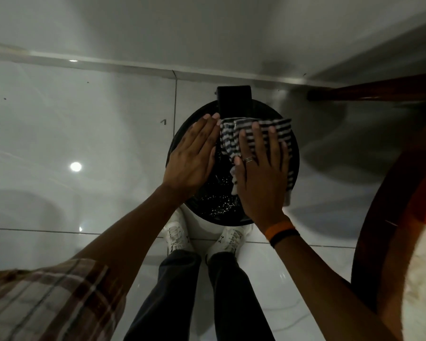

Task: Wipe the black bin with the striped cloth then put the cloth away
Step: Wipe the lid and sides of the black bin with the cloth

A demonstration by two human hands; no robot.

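A round black bin (294,153) stands on the floor in front of my feet, seen from straight above, with a black hinge block at its far edge. The black-and-white striped cloth (229,136) lies spread on the right half of the lid. My right hand (261,173) presses flat on the cloth, fingers spread, a ring on one finger. My left hand (192,158) rests flat on the left half of the lid, fingers together, touching no cloth. Small white specks show on the bare lid between my hands.
Glossy white floor tiles (84,143) surround the bin, with a wall skirting behind it. A round wooden table (384,217) with a dark leg stands close on the right. My white shoes (177,237) sit just below the bin.
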